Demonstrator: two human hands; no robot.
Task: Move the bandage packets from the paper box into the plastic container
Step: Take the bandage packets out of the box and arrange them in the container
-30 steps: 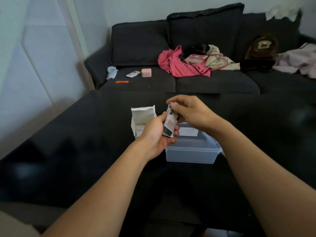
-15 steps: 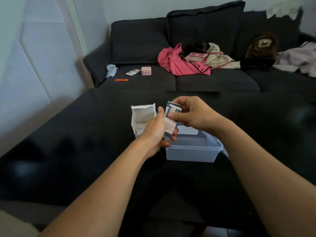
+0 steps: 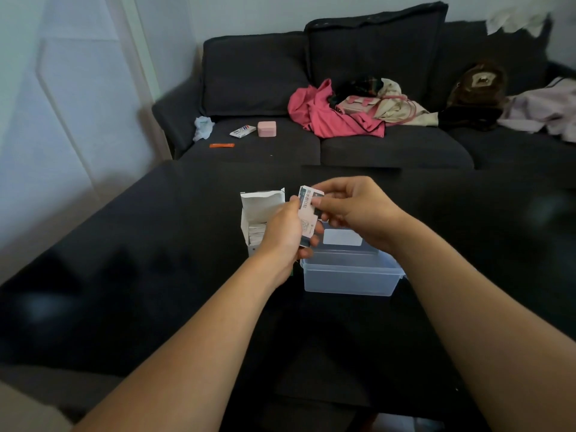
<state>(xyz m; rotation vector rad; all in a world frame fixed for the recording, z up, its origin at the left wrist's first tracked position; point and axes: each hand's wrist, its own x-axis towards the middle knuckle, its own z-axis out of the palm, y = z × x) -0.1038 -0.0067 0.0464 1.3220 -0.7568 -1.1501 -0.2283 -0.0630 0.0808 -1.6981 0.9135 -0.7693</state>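
I hold a small stack of bandage packets point(image 3: 307, 218) in the air between my two hands, above the near-left corner of the plastic container point(image 3: 349, 275) and just right of the paper box point(image 3: 260, 219). The stack stands nearly upright, its long axis running from top to bottom with a slight lean, the upper end tipped a little to the left and away from me, the lower end down toward my left palm. Its printed face is turned toward me, with a line of characters running along the long axis. My left hand point(image 3: 285, 236) grips the lower half from the left, fingers curled round the bottom edge and thumb laid up along the left side. My right hand point(image 3: 352, 207) comes in from the right and pinches the upper end, thumb on the face toward me, the other fingers curled behind. So the packets lie between the two hands, left hand below and beside, right hand above and beside. The paper box stands open on the dark surface point(image 3: 156, 275), its flap up, with more white packets visible inside. The clear container sits on the surface just right of the box, a white label on its far wall. Beyond the surface is a dark sofa point(image 3: 255, 76) with a pink garment point(image 3: 330, 113) on it.
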